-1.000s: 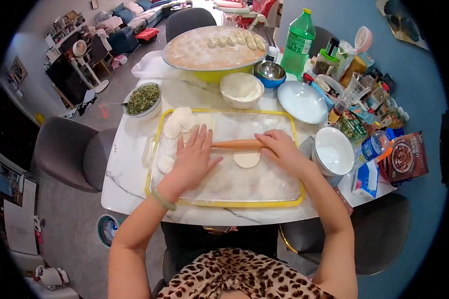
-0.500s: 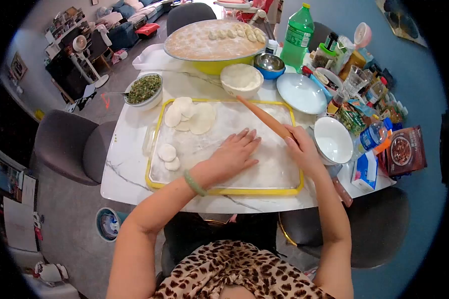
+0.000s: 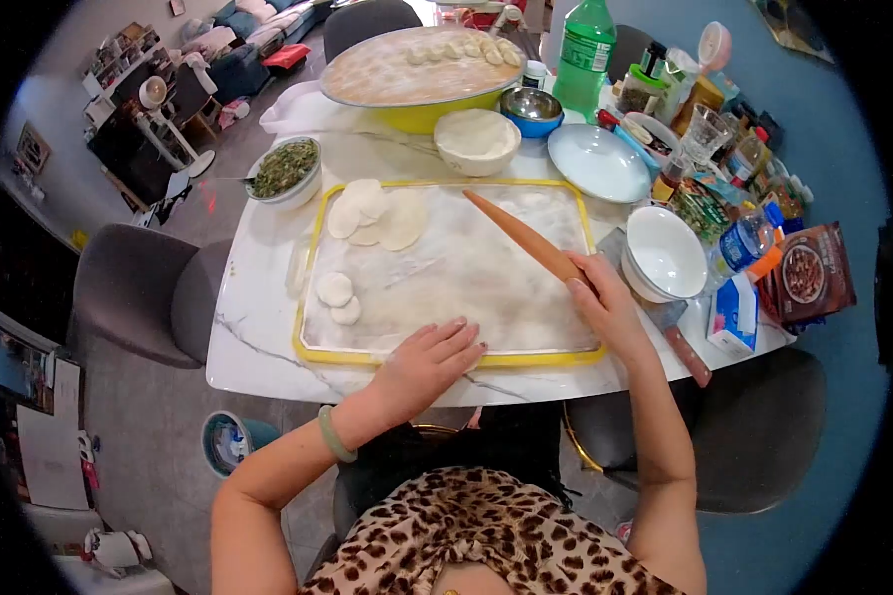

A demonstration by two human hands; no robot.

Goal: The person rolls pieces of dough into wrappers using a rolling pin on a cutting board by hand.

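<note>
Rolling pin point(image 3: 522, 238) over floury board point(image 3: 506, 307), marbled table point(image 3: 248, 307), grey floor point(image 3: 154, 426)

The rolling pin point(image 3: 521, 236) is brown, the dough rounds point(image 3: 404, 226) off-white, the shirt point(image 3: 476, 518) leopard-spotted

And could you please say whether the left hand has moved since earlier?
Yes, the left hand has moved toward the near edge of the board.

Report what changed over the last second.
The left hand has come off the brown wooden rolling pin and drawn back to the near edge of the yellow-rimmed rectangular mat. The right hand still grips the pin, its free end swung forward. The round white dough disc once beneath it is gone from mid-mat. The overlapping white dough discs stayed at far left.
</note>
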